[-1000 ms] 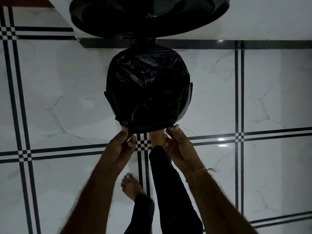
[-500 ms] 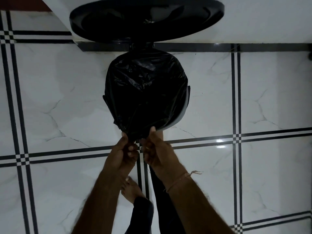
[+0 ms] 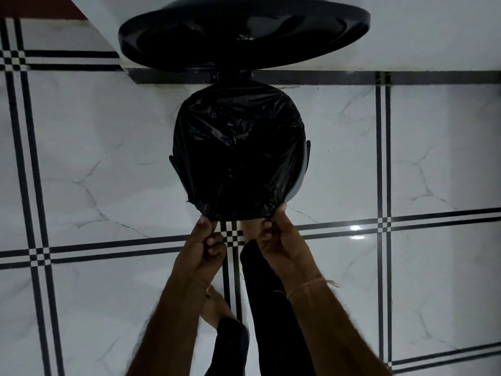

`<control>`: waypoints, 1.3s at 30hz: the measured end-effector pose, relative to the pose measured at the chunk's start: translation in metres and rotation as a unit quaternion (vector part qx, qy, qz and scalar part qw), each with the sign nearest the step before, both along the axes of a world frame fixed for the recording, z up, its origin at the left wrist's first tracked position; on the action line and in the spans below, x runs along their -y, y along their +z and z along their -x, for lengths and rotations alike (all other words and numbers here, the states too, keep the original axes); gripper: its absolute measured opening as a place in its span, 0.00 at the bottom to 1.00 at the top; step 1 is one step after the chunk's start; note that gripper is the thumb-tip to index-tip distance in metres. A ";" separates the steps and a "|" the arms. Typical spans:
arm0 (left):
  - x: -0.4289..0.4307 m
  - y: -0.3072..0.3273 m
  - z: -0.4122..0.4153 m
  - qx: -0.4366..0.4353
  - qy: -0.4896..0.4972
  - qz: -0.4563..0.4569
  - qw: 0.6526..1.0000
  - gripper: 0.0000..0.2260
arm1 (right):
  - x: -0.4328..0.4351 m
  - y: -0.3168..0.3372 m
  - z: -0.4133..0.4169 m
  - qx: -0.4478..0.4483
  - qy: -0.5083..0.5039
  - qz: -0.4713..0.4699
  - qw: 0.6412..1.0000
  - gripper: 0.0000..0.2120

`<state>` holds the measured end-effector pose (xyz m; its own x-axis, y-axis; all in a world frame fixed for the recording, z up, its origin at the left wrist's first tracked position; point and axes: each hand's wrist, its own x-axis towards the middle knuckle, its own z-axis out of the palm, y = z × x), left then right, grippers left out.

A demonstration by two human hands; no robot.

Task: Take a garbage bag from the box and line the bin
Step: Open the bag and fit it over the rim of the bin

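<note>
A black garbage bag [image 3: 240,147] is stretched over the mouth of a round black pedal bin [image 3: 303,172], whose rim shows at the right and left sides. The bin's lid [image 3: 244,36] stands raised behind it. My left hand [image 3: 207,245] pinches the bag's near edge at the bin's front left. My right hand [image 3: 276,237] pinches the same edge at the front right. The bin's inside is hidden by the bag. No box is in view.
The bin stands on a glossy white tiled floor [image 3: 108,158] with black stripe lines, next to a white wall [image 3: 406,36] with a dark skirting. My right foot [image 3: 249,229] rests at the bin's base, my left foot [image 3: 217,308] farther back.
My right hand has moved right along the bag's near edge, away from my left hand, spreading the bag wider over the bin's front rim.
</note>
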<state>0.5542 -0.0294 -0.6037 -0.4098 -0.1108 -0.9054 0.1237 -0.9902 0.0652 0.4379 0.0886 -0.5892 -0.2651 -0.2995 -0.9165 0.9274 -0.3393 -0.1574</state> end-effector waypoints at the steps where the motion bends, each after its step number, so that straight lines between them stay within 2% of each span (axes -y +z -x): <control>1: -0.001 0.000 0.003 0.013 0.008 -0.007 1.000 0.04 | -0.001 -0.001 -0.001 -0.001 -0.011 -0.007 1.000 0.10; 5: -0.003 -0.005 0.011 0.036 0.045 -0.032 0.998 0.10 | -0.004 -0.011 -0.002 0.005 -0.047 0.002 0.999 0.11; 9: -0.008 -0.006 0.017 0.020 0.063 -0.006 0.998 0.14 | -0.007 -0.021 -0.002 0.011 -0.074 0.038 0.996 0.11; 13: -0.003 -0.007 0.024 0.073 0.081 0.008 0.994 0.17 | -0.008 -0.026 0.000 0.023 -0.095 0.042 0.994 0.13; 15: 0.002 -0.008 0.029 0.105 0.079 0.015 0.991 0.15 | -0.006 -0.025 0.000 0.024 -0.091 0.042 0.995 0.14; 18: 0.007 -0.015 0.030 0.141 0.032 0.041 0.989 0.15 | -0.005 -0.024 -0.003 0.015 -0.064 0.031 0.997 0.10; 20: 0.014 -0.018 0.035 0.162 -0.006 0.018 0.987 0.09 | -0.006 -0.026 -0.003 0.021 -0.049 0.012 0.998 0.10; 21: 0.018 -0.019 0.040 0.160 0.002 -0.015 0.987 0.07 | -0.006 -0.028 -0.002 0.026 -0.046 0.005 0.999 0.12; 24: 0.021 -0.022 0.051 0.138 0.013 -0.057 0.989 0.11 | -0.007 -0.030 0.009 0.043 -0.061 0.014 0.997 0.16; 28: 0.011 -0.018 0.042 0.093 0.001 -0.034 0.995 0.07 | -0.014 -0.031 0.024 0.051 -0.083 0.078 0.992 0.21; 31: 0.013 -0.017 0.035 0.085 0.026 -0.004 0.996 0.07 | -0.023 -0.034 0.038 0.013 -0.062 0.089 0.994 0.23; 33: 0.021 -0.015 0.034 0.078 0.041 0.029 0.996 0.10 | -0.027 -0.036 0.054 -0.012 -0.028 0.079 0.996 0.25; 36: 0.034 -0.014 0.031 0.095 0.016 0.065 0.993 0.13 | -0.037 -0.042 0.085 -0.023 -0.032 0.054 0.998 0.20; 38: 0.041 -0.015 0.030 0.116 -0.002 0.080 0.990 0.12 | -0.045 -0.039 0.104 -0.049 -0.009 0.003 0.999 0.21; 39: 0.043 -0.015 0.031 0.121 -0.009 0.085 0.989 0.12 | -0.047 -0.034 0.112 -0.079 0.037 -0.044 0.995 0.21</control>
<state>0.5237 -0.0726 -0.6191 -0.1861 -0.2651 -0.9461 0.0670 -0.9641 0.2570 0.3263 0.1359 -0.6230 -0.3883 -0.2441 -0.8886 0.9105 -0.2505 -0.3290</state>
